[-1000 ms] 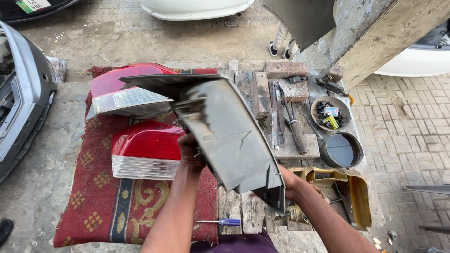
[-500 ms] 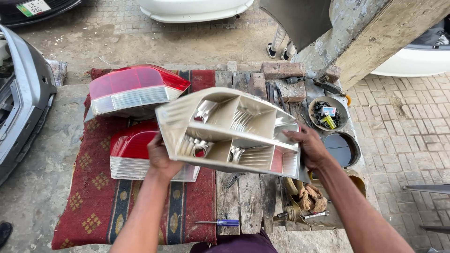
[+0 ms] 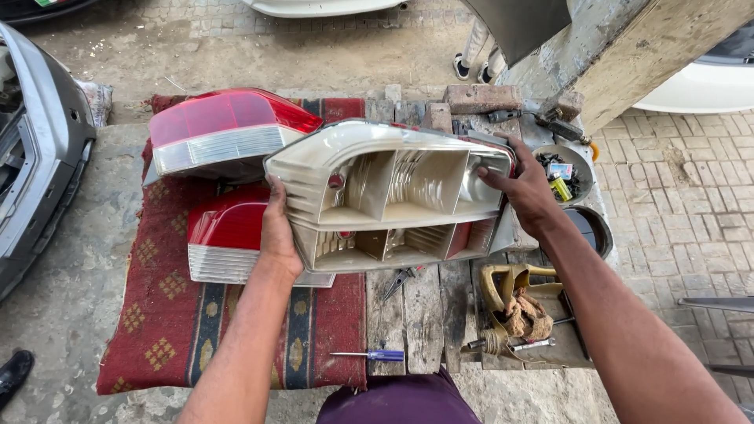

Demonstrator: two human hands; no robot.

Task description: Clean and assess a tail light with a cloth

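Tail-light housing point(image 3: 393, 192), a pale reflector shell with its hollow compartments facing up at me, sits lifted between my two hands, above the workbench point(image 3: 424, 314). My left hand point(image 3: 279, 228) is clamped on its left edge, thumb over the rim; my right hand point(image 3: 522, 188) grips the right end, fingers hooked over the upper corner. The hands are well apart, one at each end of the shell.

Just beyond my left hand lie two red-and-clear tail-light lenses, one point(image 3: 224, 129) further out and one point(image 3: 224, 235) partly under the housing, both on a red patterned rug point(image 3: 157, 330). Below the housing, near my body, a blue-handled screwdriver point(image 3: 369, 355) lies at the rug's edge, and pliers point(image 3: 399, 281) poke out just under the shell's lower edge. Beside my right forearm sit a yellow tray point(image 3: 503, 283) with oddments and a round bowl point(image 3: 577, 161) of small parts. Beyond my right hand, a brick point(image 3: 481, 97) rests at the bench's far edge. Bare concrete point(image 3: 55, 314) opens out past the rug on my left.
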